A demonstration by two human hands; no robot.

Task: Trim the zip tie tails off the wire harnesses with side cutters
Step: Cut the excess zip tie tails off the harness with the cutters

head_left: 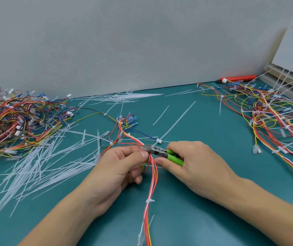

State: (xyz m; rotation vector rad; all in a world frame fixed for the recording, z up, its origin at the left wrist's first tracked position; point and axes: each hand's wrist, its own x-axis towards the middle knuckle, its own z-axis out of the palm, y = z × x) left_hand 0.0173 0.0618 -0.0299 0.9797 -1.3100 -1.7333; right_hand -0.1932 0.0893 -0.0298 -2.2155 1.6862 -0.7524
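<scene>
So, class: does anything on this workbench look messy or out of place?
Yes: cut zip tie tails lie scattered loose across the green mat, mostly left of the hands, not gathered. Nothing looks damaged.

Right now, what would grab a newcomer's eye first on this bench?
Dead centre, the right hand grips green-handled side cutters at the wire harness the left hand holds. Pale cut zip tie tails litter the teal mat at left, with tangled harness piles at far left and right.

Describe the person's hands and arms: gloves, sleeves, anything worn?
Both bare: no gloves on the left hand or right hand, no rings on the fingers, no watch or band at either wrist. Forearms are uncovered to the frame edge; no sleeves visible.
</scene>
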